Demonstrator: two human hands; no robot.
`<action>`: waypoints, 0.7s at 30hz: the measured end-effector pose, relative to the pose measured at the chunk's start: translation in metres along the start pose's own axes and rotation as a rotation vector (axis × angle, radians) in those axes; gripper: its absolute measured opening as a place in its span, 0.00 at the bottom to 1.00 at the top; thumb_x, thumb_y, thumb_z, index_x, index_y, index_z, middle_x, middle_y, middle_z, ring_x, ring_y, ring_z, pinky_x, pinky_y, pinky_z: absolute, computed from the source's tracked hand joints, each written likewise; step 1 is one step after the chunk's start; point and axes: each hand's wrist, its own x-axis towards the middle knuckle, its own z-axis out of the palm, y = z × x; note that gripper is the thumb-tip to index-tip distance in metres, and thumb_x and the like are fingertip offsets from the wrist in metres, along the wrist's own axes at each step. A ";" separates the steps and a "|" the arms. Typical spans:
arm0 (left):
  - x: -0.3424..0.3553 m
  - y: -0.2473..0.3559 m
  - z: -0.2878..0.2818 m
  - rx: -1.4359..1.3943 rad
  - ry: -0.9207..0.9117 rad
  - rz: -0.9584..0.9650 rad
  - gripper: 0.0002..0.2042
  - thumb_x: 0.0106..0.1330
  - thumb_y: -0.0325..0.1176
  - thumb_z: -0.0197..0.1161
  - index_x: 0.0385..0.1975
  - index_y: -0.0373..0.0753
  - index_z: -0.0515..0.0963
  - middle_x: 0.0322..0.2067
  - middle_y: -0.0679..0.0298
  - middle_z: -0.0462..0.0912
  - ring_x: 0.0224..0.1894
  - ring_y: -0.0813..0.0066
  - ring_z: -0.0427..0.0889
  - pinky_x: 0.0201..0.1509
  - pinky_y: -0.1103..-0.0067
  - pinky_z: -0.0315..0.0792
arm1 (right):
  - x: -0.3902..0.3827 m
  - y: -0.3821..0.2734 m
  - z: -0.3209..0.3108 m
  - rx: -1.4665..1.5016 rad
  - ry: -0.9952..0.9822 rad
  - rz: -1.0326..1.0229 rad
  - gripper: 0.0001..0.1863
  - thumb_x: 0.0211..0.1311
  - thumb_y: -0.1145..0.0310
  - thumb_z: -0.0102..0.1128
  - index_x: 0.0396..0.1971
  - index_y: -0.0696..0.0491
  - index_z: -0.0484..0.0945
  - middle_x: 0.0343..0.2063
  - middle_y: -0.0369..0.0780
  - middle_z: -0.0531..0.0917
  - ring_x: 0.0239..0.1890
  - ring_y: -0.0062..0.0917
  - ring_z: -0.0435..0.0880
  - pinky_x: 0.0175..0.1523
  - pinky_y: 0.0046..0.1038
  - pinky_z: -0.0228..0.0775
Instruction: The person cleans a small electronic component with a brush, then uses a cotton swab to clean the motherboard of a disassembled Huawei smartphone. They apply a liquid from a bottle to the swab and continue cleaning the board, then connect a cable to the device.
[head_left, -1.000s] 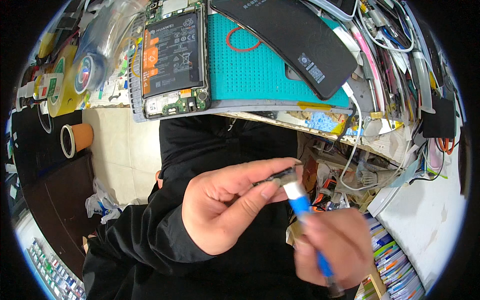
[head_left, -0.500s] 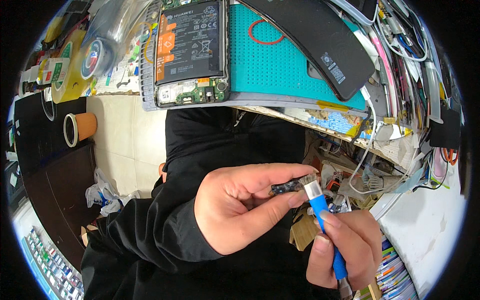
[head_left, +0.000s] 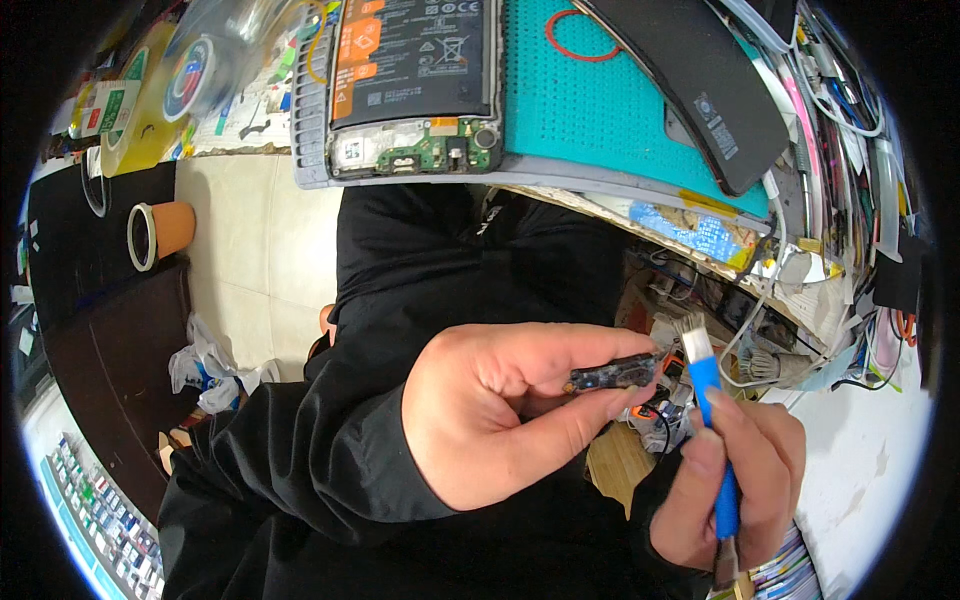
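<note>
My left hand (head_left: 490, 415) pinches a small black phone part (head_left: 612, 374) between thumb and fingers, above my lap. The part is oblong and speckled, and its exact kind is unclear. To the right, my right hand (head_left: 755, 470) grips a blue-handled brush (head_left: 706, 378) with a metal collar and short pale bristles pointing up. A gap separates the bristles from the part. Beyond my hands, on the bench, lies an opened phone (head_left: 415, 75) showing its dark battery and a green circuit board (head_left: 430, 150) at the near end.
A turquoise perforated mat (head_left: 570, 125) carries a red rubber band (head_left: 552, 45) and a black phone panel (head_left: 705, 110). Pens, tools and cables crowd the bench's right side. Tape rolls (head_left: 190, 85) sit at left, above an orange-brown pot (head_left: 172, 236).
The brush has moved right, off the black part, which now shows along its whole length. My left hand has shifted slightly right and keeps its pinch. The bench sits higher in view.
</note>
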 end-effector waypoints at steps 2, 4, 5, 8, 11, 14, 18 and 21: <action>-0.001 0.001 -0.001 0.042 -0.011 -0.005 0.18 0.69 0.15 0.59 0.59 0.25 0.75 0.43 0.57 0.88 0.46 0.83 0.84 0.49 0.87 0.76 | -0.004 -0.006 -0.001 0.137 0.005 0.065 0.12 0.62 0.77 0.63 0.45 0.59 0.80 0.31 0.46 0.83 0.27 0.30 0.81 0.33 0.28 0.74; -0.001 0.003 -0.003 0.076 -0.016 -0.022 0.18 0.70 0.14 0.58 0.59 0.25 0.75 0.43 0.57 0.88 0.47 0.83 0.84 0.49 0.87 0.76 | -0.005 -0.005 0.001 0.281 0.050 -0.036 0.11 0.63 0.74 0.68 0.44 0.59 0.82 0.34 0.47 0.85 0.25 0.32 0.81 0.33 0.27 0.75; -0.002 0.004 -0.003 0.071 -0.065 -0.049 0.21 0.69 0.12 0.56 0.62 0.25 0.71 0.54 0.47 0.83 0.60 0.63 0.82 0.67 0.72 0.74 | -0.005 -0.004 0.003 0.269 0.080 -0.054 0.10 0.62 0.75 0.68 0.42 0.61 0.82 0.31 0.46 0.85 0.24 0.31 0.81 0.31 0.27 0.74; -0.001 0.001 0.002 -0.093 0.005 0.003 0.20 0.69 0.12 0.57 0.61 0.25 0.72 0.46 0.55 0.87 0.50 0.80 0.84 0.55 0.85 0.76 | -0.005 -0.002 0.005 0.301 0.080 -0.060 0.09 0.62 0.76 0.68 0.41 0.61 0.82 0.31 0.45 0.85 0.24 0.31 0.81 0.30 0.26 0.74; 0.001 0.001 -0.004 -0.030 -0.091 0.039 0.21 0.69 0.11 0.55 0.62 0.25 0.71 0.55 0.46 0.83 0.60 0.61 0.82 0.68 0.69 0.74 | -0.004 -0.002 0.005 0.307 0.074 -0.067 0.09 0.62 0.76 0.68 0.40 0.61 0.81 0.31 0.45 0.85 0.23 0.31 0.81 0.30 0.26 0.74; 0.001 0.000 -0.006 -0.031 -0.116 0.060 0.21 0.69 0.11 0.56 0.62 0.25 0.71 0.55 0.46 0.83 0.60 0.61 0.82 0.68 0.68 0.73 | -0.003 -0.003 0.004 0.302 0.065 -0.057 0.09 0.61 0.77 0.68 0.40 0.61 0.81 0.31 0.45 0.85 0.24 0.30 0.81 0.31 0.26 0.75; 0.001 0.001 -0.008 -0.062 -0.130 0.031 0.22 0.69 0.11 0.56 0.63 0.26 0.71 0.55 0.46 0.83 0.60 0.61 0.81 0.68 0.68 0.73 | -0.004 -0.005 0.003 0.300 0.042 -0.032 0.08 0.61 0.77 0.67 0.40 0.61 0.82 0.31 0.45 0.84 0.25 0.30 0.81 0.31 0.26 0.74; 0.000 0.002 -0.007 -0.072 -0.127 0.001 0.22 0.68 0.11 0.56 0.63 0.26 0.71 0.55 0.46 0.83 0.61 0.61 0.81 0.69 0.68 0.73 | -0.005 -0.005 0.002 0.306 0.057 -0.026 0.08 0.62 0.77 0.67 0.40 0.60 0.82 0.31 0.45 0.84 0.25 0.30 0.81 0.31 0.25 0.74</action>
